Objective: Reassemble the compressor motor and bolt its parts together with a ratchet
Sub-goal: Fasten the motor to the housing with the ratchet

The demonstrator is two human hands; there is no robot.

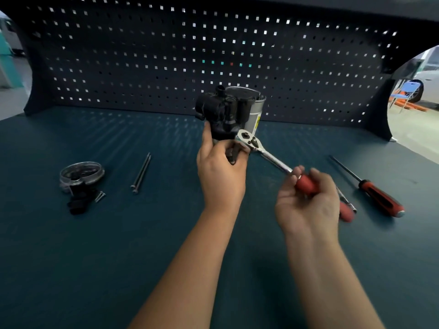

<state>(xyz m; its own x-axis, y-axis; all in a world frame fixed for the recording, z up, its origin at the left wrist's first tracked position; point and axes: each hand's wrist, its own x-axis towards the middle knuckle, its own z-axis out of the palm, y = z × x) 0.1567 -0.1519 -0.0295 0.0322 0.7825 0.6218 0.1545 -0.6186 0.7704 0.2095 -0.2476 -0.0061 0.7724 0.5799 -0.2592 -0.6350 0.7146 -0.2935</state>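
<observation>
Head view: dark teal tabletop (142, 233) backed by perforated pegboard (142, 55). Compressor motor (225, 110) clasped in left grip (221, 176), ratchet (268, 157) handle in right grip (308, 205). Long bolts (141, 173) and screwdriver (370, 186) lying alongside.

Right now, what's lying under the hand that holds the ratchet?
Another red-handled tool lies on the bench beneath the right hand. Only its handle end and some shaft show; the hand covers its tip.

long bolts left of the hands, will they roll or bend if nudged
The long bolts would probably roll sideways: thin round shanks lying flat on the bench. They look metal, so likely stiff. Their heads may curve the roll.
</observation>
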